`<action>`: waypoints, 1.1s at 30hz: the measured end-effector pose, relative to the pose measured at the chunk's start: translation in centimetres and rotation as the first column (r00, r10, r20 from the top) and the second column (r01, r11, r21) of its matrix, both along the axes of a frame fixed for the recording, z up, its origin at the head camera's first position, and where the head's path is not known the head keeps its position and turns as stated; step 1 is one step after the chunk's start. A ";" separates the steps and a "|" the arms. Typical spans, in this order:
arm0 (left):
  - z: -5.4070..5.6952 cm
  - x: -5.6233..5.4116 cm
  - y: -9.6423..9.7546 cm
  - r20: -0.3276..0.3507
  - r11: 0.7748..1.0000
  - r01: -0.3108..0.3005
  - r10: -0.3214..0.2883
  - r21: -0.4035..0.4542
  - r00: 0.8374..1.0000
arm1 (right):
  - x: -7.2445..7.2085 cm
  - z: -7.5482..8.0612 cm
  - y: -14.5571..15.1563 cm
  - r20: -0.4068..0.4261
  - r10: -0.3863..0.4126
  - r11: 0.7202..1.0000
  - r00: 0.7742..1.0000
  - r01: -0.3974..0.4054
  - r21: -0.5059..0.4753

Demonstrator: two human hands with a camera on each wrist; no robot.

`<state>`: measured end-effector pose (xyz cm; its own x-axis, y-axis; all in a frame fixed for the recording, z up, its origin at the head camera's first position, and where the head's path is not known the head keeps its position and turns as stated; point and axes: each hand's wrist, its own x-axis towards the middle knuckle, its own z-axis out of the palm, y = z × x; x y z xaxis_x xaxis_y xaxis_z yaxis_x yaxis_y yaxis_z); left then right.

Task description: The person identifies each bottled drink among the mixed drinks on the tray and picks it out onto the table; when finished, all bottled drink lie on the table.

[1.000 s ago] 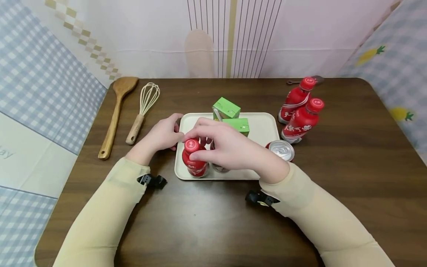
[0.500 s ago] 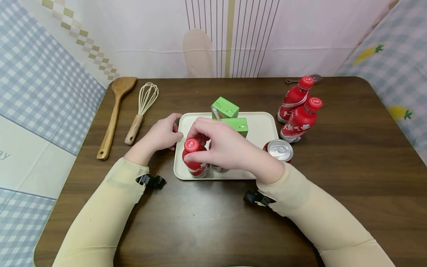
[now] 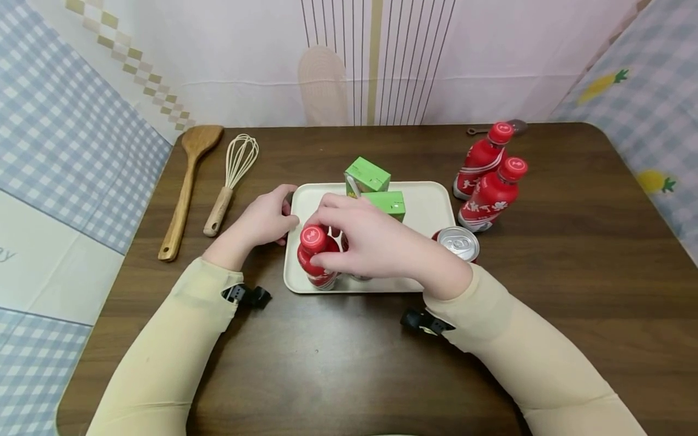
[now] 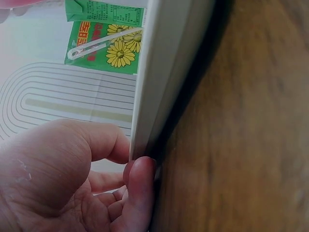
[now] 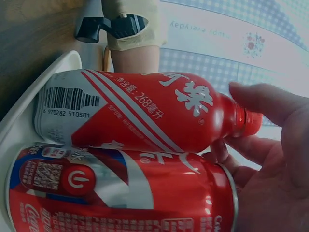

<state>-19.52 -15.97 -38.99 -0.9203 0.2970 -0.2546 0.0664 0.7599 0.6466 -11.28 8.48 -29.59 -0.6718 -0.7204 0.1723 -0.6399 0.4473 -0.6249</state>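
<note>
My left hand (image 3: 267,218) pinches the left rim of a cream tray (image 4: 149,87), thumb and fingers on either side of the edge. On the tray's left front part stands a red plastic bottle (image 5: 154,106) with a red cap, upright. My right hand (image 3: 376,242) curls its thumb and fingers loosely round the bottle's neck and shoulder. Right beside the bottle is a red Coca-Cola can (image 5: 120,193), mostly hidden under my right hand in the head view. Two green drink cartons (image 3: 368,174) stand behind the hand, one with a straw on its side.
A second can (image 3: 459,243) is at the tray's right front corner, partly behind my right wrist. Two more red bottles (image 3: 493,194) stand right of the tray, with a dark spoon (image 3: 518,127) behind. A wooden spatula (image 3: 188,188) and a whisk (image 3: 233,181) lie on the left.
Half a second ago my right thumb lay further left across the bottle's shoulder; now it has shifted slightly right. The bottle stays about in place, and my left hand still holds the tray rim.
</note>
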 end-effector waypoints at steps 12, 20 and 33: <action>-0.1 0.0 0.0 -0.011 1.000 0.004 -0.004 -0.003 1.000 | -0.1 -0.3 -0.3 -0.054 -0.065 0.998 0.996 0.066 0.025; 0.1 0.1 0.1 -0.017 1.000 0.010 -0.010 0.000 1.000 | 0.1 -0.6 -0.6 -0.103 -0.108 0.991 0.989 0.115 0.067; 0.3 0.2 0.1 -0.014 1.000 0.012 -0.012 0.000 1.000 | 0.2 -0.4 -0.5 -0.049 -0.108 0.991 0.993 0.112 0.075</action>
